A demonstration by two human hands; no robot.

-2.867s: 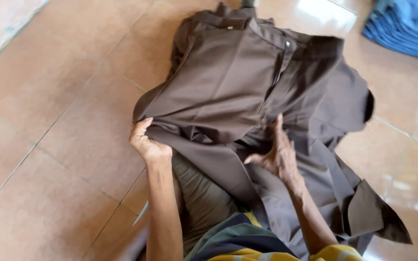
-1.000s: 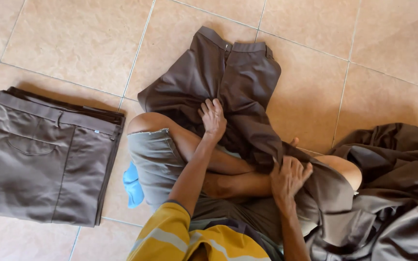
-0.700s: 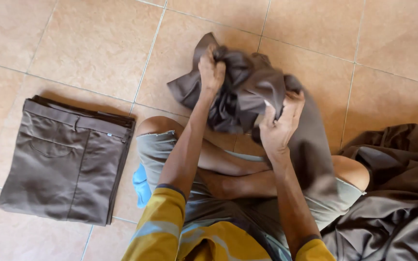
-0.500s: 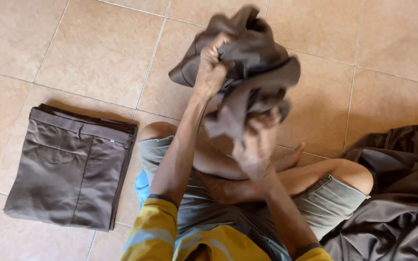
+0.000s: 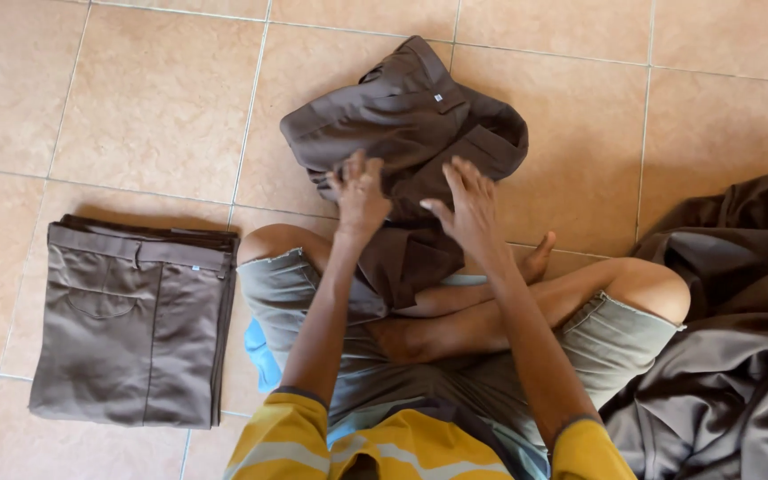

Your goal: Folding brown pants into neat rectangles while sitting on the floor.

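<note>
Lowered from mid-air, the brown trousers (image 5: pixel 406 124) lie under the spread left hand (image 5: pixel 359 191) and right hand (image 5: pixel 466 206)

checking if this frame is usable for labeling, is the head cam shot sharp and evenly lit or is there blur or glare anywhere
Head view: mostly sharp, with seams on the folded trousers crisp; slight softness on the left hand and right hand resting on the crumpled brown trousers. Light is soft and even, with mild sheen on the tile floor and no harsh glare.

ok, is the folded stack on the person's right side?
No, the folded stack lies on the floor beside the left knee.
</note>
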